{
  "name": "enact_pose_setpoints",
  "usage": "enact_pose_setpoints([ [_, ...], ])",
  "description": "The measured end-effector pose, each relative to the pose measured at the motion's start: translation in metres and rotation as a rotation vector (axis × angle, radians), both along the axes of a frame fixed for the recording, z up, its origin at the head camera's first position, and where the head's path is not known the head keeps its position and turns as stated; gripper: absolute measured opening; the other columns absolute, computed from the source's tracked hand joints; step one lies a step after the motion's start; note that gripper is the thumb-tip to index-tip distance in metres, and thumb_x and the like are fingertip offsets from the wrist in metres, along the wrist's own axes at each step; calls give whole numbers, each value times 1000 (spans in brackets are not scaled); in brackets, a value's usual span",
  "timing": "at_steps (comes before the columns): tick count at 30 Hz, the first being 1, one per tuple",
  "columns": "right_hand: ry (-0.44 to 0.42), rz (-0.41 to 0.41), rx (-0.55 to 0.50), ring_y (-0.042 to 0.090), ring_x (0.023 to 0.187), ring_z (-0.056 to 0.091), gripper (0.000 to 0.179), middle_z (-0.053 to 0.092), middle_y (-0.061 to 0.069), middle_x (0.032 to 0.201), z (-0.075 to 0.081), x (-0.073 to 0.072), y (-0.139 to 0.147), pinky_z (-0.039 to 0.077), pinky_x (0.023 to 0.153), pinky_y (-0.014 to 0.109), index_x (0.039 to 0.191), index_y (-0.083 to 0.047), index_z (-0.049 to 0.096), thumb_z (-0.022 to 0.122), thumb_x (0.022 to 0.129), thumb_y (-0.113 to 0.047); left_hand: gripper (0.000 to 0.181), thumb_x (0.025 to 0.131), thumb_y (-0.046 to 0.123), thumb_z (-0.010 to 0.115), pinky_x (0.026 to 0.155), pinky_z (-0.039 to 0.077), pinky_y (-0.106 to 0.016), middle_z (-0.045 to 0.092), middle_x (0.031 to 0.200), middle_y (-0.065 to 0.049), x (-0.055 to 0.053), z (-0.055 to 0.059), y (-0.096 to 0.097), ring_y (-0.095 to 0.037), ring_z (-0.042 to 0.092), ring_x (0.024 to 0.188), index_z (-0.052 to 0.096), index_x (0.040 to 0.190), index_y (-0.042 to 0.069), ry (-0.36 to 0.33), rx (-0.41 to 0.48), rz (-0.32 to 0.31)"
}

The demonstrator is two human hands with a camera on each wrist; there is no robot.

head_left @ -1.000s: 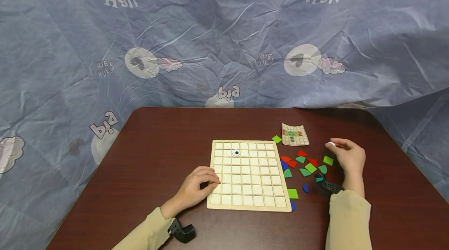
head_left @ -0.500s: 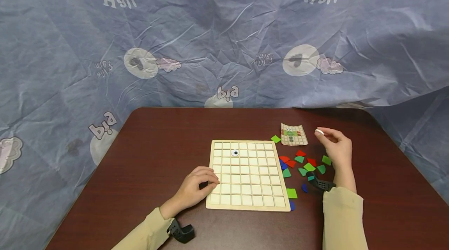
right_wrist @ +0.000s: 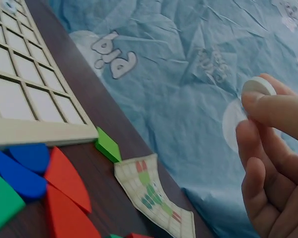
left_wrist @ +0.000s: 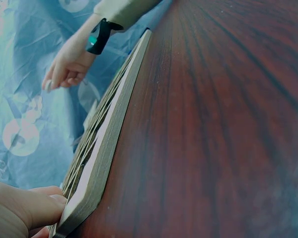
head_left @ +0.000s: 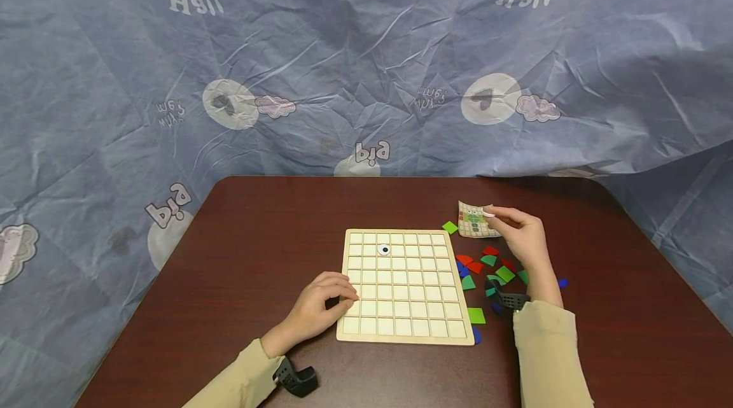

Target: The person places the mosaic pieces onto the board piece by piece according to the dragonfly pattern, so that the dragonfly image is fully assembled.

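Note:
My right hand (head_left: 523, 236) pinches a small white round disc (right_wrist: 258, 86) between thumb and fingers, held up in the air. In the head view it overlaps the right part of a small pattern card (head_left: 474, 222), which shows a green and red figure on a grid. My left hand (head_left: 321, 303) rests on the left edge of a pale wooden grid board (head_left: 402, 335), thumb and fingertips on the frame. One round eye piece (head_left: 383, 249), white with a black pupil, lies in the top row of the board.
Right of the board lie loose pieces: red ones (head_left: 474, 267), green quarter rounds (head_left: 468, 282), light green squares (head_left: 476, 316) and blue pieces (head_left: 478, 335). Another light green square (head_left: 450, 227) lies by the board's far right corner. A patterned cloth (head_left: 321, 77) hangs behind the brown table (head_left: 275, 217).
My right hand has moved left with the white disc, from beyond the loose pieces to over the pattern card. The left hand and the board have kept their place.

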State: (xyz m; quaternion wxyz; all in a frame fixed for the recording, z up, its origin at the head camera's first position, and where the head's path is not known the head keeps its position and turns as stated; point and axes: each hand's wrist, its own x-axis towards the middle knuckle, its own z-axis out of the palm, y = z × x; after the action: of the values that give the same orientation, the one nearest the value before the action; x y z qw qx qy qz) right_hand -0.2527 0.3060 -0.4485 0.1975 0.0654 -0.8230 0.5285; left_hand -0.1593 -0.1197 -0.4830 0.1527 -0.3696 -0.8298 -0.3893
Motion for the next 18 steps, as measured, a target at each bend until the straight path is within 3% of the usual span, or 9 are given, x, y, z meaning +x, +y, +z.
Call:
enact_pose_setpoints([
  [3, -20, 33, 19, 7, 88, 61, 30, 64, -3, 114, -9, -7, -4, 51, 66, 19, 115, -14, 69, 67, 88, -27, 9, 84, 11, 70, 92, 46, -33, 66, 99, 5, 0, 0, 0, -20, 55, 108, 73, 91, 16, 0, -2, 1],
  [5, -75, 27, 79, 10, 90, 60, 34, 63, 4, 115, 8, 3, -19, 52, 64, 25, 117, -12, 68, 67, 88, -30, 9, 84, 11, 70, 92, 46, -33, 66, 99, 6, 0, 0, 0, -20, 55, 108, 73, 91, 16, 0, -3, 2],
  [9, -149, 118, 136, 11, 85, 59, 38, 62, 14, 115, 36, 20, -43, 49, 63, 27, 120, -6, 65, 66, 89, -28, 9, 84, 11, 70, 91, 46, -33, 66, 99, 5, 0, 0, 0, -20, 55, 108, 73, 91, 16, 0, -3, 3],
  [11, -167, 175, 152, 13, 88, 61, 37, 60, 15, 118, 40, 21, -49, 50, 68, 24, 121, -4, 64, 63, 91, -27, 9, 84, 10, 70, 92, 46, -34, 66, 99, 5, 0, 1, 1, -20, 54, 108, 73, 91, 15, -2, -2, 3],
  [15, -215, 251, 164, 27, 93, 62, 32, 62, 13, 114, 43, 20, -64, 52, 82, 35, 116, -6, 65, 60, 93, -27, 9, 84, 10, 70, 91, 46, -34, 66, 99, 5, 1, 1, 1, -20, 54, 109, 73, 91, 15, -14, -2, 5],
  [18, -245, 276, 160, 29, 92, 62, 27, 64, 10, 106, 43, 19, -74, 52, 81, 40, 111, -8, 65, 63, 91, -27, 9, 84, 11, 70, 91, 46, -34, 66, 100, 5, 1, 2, 0, -19, 54, 109, 73, 91, 16, -25, -3, 7],
])
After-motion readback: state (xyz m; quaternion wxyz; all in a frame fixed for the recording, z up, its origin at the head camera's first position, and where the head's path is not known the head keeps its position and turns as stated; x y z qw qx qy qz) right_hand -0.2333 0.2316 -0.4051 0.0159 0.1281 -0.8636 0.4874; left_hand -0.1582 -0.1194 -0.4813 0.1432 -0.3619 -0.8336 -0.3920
